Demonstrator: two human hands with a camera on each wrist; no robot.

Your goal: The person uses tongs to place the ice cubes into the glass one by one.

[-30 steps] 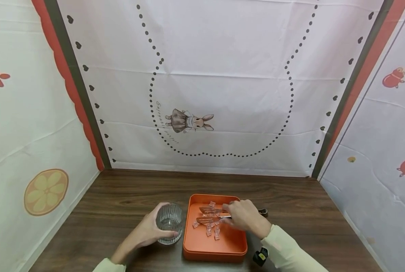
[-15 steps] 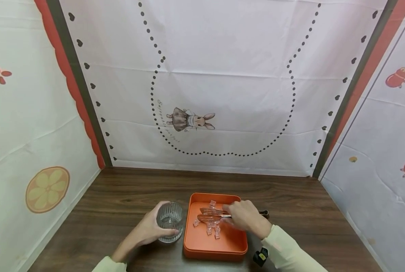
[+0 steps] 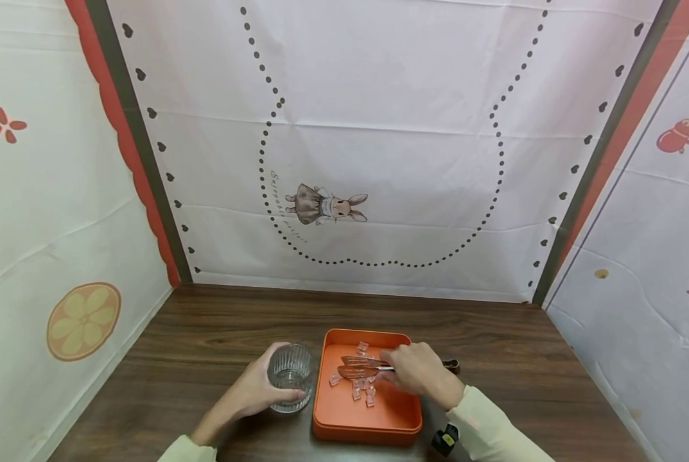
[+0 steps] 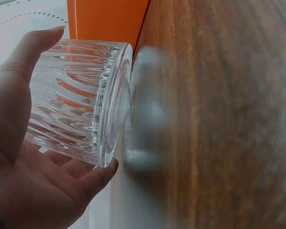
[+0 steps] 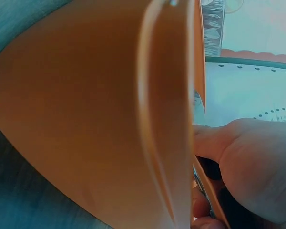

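Observation:
My left hand [image 3: 257,388] grips a clear ribbed glass [image 3: 289,366] around its side, just left of the orange tray [image 3: 373,420]. In the left wrist view the thumb and fingers wrap the glass [image 4: 71,100], its base close to the table; whether it touches I cannot tell. My right hand [image 3: 416,369] holds a pair of tongs [image 3: 357,372] over the tray, their see-through tips low among several clear ice cubes [image 3: 357,393]. Whether a cube sits between the tips is too small to tell. In the right wrist view the tray wall [image 5: 86,95] hides most of the tongs.
Dark wood tabletop [image 3: 234,314] surrounds the tray and glass. A printed white cloth [image 3: 379,192] stands behind, with more cloth at both sides. The tray's raised rim stands between the glass and the cubes. A small black device [image 3: 445,439] sits at the right wrist.
The tongs' tips have come closer together, the nearer tip moving toward the farther one. The glass, the tray and both hands stay nearly in place; the head view shifts slightly.

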